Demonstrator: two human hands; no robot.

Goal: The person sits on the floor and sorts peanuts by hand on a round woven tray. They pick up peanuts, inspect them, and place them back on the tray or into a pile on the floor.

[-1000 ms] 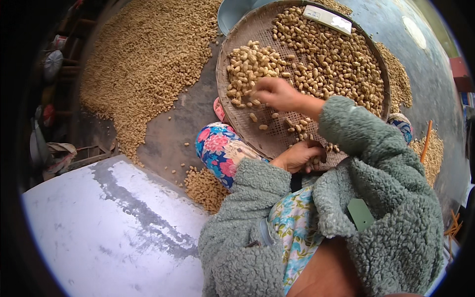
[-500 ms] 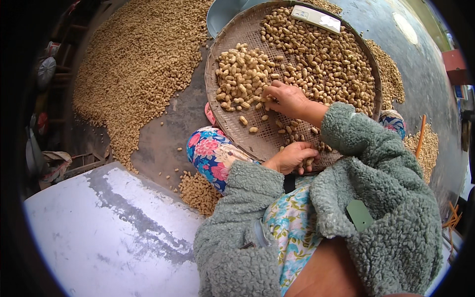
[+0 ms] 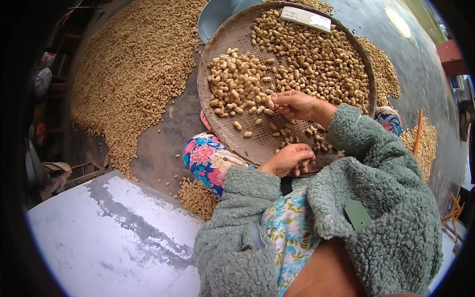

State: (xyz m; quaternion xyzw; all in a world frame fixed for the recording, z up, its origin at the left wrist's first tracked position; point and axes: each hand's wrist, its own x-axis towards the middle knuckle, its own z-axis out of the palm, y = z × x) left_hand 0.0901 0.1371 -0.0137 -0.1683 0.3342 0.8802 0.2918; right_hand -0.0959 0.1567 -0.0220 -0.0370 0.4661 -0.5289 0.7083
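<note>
1. On the far left a broad spread of peanuts in their shells (image 3: 128,79) lies on the grey ground (image 3: 163,148).
2. A round woven tray (image 3: 232,133) rests on the person's lap, over a flower-patterned knee (image 3: 208,161).
3. On the tray's left part sits a separate heap of peanuts (image 3: 236,81); a few loose ones lie just below it.
4. The left hand (image 3: 288,159) grips the tray's near rim, fingers curled over the edge, with some peanuts under the fingertips; whether it holds any I cannot tell.
5. The right hand (image 3: 296,104) reaches across the tray, its fingertips pinched together on a peanut at the heap's right edge.
6. To the right lies the larger mass of peanuts (image 3: 321,62), and a flat white rectangular object (image 3: 306,19) rests at the far rim.
</note>
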